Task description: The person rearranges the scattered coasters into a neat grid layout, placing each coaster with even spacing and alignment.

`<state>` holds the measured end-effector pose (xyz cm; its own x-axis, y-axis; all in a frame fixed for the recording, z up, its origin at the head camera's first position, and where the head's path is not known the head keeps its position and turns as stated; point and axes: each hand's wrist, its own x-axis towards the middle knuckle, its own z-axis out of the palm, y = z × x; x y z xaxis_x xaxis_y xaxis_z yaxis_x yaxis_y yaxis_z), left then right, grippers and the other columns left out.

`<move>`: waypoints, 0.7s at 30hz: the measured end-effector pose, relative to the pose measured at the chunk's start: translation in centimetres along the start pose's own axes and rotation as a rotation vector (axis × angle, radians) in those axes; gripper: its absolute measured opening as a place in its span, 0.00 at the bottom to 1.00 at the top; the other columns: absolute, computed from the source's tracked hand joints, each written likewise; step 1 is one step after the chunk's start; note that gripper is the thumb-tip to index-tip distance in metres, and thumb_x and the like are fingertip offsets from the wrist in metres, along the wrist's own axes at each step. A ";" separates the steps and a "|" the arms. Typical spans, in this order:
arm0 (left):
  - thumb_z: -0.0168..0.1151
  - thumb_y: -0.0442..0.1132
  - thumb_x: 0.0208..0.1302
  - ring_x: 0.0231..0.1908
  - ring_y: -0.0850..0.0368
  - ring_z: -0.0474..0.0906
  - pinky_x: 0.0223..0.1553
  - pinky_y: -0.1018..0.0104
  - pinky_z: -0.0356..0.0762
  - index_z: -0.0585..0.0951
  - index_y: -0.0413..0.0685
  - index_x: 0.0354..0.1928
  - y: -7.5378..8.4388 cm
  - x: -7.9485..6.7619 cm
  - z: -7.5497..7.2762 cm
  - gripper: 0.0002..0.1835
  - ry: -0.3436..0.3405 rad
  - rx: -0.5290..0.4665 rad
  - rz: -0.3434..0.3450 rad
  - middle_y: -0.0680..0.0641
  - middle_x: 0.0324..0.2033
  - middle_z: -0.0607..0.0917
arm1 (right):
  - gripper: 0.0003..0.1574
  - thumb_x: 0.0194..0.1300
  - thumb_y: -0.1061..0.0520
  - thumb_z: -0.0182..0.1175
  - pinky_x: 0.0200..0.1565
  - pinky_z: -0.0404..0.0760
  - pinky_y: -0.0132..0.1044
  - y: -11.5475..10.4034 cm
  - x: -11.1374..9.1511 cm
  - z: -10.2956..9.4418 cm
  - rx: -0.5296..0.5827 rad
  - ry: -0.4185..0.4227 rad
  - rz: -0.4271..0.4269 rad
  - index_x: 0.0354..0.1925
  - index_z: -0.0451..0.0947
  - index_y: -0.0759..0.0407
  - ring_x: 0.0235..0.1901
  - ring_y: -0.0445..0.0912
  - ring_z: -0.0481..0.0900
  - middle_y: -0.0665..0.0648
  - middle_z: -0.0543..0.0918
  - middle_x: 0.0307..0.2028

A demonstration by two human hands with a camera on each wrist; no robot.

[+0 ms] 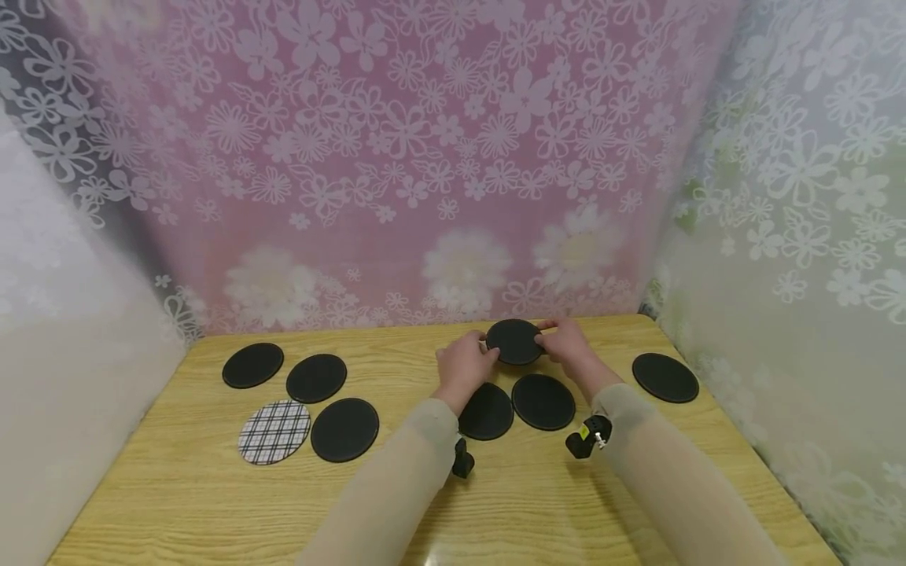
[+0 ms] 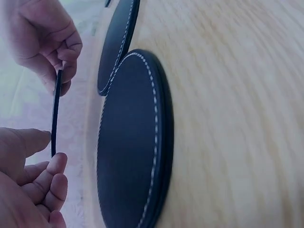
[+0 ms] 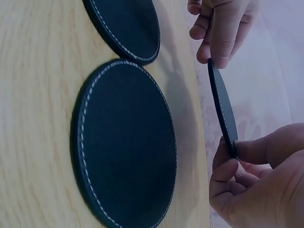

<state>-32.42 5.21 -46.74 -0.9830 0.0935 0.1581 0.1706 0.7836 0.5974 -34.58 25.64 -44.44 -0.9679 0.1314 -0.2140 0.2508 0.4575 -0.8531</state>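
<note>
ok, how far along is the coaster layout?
Looks done: left cluster, three black coasters and one plaid coaster; middle pair side by side. In hand: raised coaster, held between left hand and right hand. Probably left: setting it down; maybe moving the lone right coaster.

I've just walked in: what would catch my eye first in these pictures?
Probably the plaid disc on the left side of the table, its checks standing out beside three plain black discs. Next comes the raised disc, also black, which the left hand and right hand pinch between them above the table's far part. Behind it all hangs a pink cloth covered in pale flowers.
</note>
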 end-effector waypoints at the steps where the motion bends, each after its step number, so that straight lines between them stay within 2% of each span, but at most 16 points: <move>1: 0.71 0.50 0.79 0.40 0.54 0.87 0.62 0.38 0.71 0.88 0.48 0.65 -0.1 -0.1 -0.2 0.21 0.004 -0.004 -0.002 0.56 0.36 0.91 | 0.25 0.83 0.65 0.57 0.42 0.79 0.39 -0.2 -0.1 0.2 0.006 -0.006 0.002 0.72 0.73 0.71 0.37 0.48 0.78 0.71 0.74 0.67; 6: 0.72 0.48 0.78 0.37 0.54 0.85 0.65 0.35 0.69 0.88 0.48 0.63 -1.1 -0.6 -1.1 0.19 0.007 -0.025 -0.026 0.56 0.33 0.89 | 0.25 0.84 0.64 0.58 0.51 0.87 0.48 -0.9 -0.9 1.2 0.003 -0.046 -0.025 0.72 0.72 0.71 0.43 0.52 0.86 0.72 0.81 0.58; 11: 0.72 0.46 0.78 0.38 0.52 0.86 0.65 0.33 0.68 0.87 0.46 0.63 -2.4 -1.1 -1.8 0.18 -0.001 -0.045 -0.042 0.54 0.34 0.89 | 0.24 0.83 0.64 0.60 0.51 0.89 0.49 -1.4 -1.2 2.4 -0.046 -0.066 -0.075 0.71 0.73 0.71 0.46 0.55 0.88 0.73 0.84 0.56; 17: 0.72 0.46 0.78 0.42 0.49 0.87 0.64 0.34 0.68 0.86 0.45 0.62 -3.4 -1.5 -2.2 0.19 -0.016 -0.052 -0.060 0.51 0.37 0.90 | 0.23 0.81 0.64 0.62 0.51 0.89 0.52 -1.5 -1.3 3.5 -0.055 -0.075 -0.106 0.69 0.75 0.69 0.43 0.57 0.90 0.72 0.86 0.55; 21: 0.71 0.46 0.79 0.42 0.48 0.87 0.65 0.34 0.67 0.85 0.43 0.63 -4.1 -1.7 -2.4 0.20 -0.028 -0.053 -0.082 0.51 0.36 0.89 | 0.24 0.80 0.64 0.64 0.52 0.89 0.52 -1.6 -1.6 4.1 -0.066 -0.087 -0.118 0.69 0.76 0.69 0.44 0.59 0.90 0.71 0.86 0.54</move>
<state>-31.30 0.41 -47.54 -0.9952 0.0481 0.0852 0.0920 0.7558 0.6483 -33.45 21.10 -44.65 -0.9876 -0.0015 -0.1573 0.1333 0.5229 -0.8419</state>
